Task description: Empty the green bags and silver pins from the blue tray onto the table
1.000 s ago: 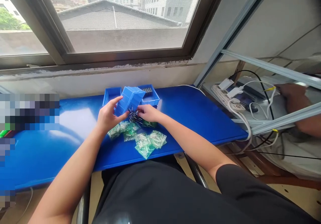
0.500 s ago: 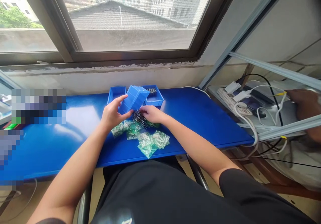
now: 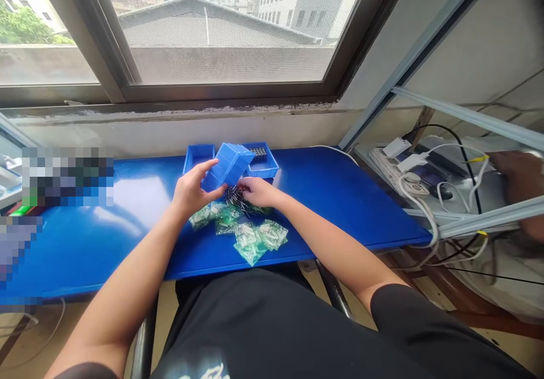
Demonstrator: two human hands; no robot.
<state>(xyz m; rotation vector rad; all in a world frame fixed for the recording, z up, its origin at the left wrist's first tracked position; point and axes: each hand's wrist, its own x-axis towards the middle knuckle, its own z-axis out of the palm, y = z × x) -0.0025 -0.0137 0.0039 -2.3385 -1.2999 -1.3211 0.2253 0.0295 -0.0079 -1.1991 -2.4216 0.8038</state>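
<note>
My left hand (image 3: 193, 191) grips a blue plastic bin (image 3: 227, 166), which is tilted with its opening toward me and to the right. Dark screw-like pieces (image 3: 235, 196) lie in a heap at the bin's lower edge. My right hand (image 3: 258, 192) is at the right side of this heap, fingers bent into it; its fingertips are partly hidden among the pieces. Several clear-green plastic packets (image 3: 251, 242) lie on the blue table just in front of the heap, nearer to me.
Behind the held bin stand a blue bin (image 3: 199, 155) at left and another (image 3: 264, 167) at right with small metal parts. A metal-framed shelf with a power strip (image 3: 397, 169) and cables is right of the blue table (image 3: 340, 197). Another person's arm (image 3: 521, 192) shows at far right.
The view has shifted very slightly. Both hands, the tilted bin and the heap stay in nearly the same places.
</note>
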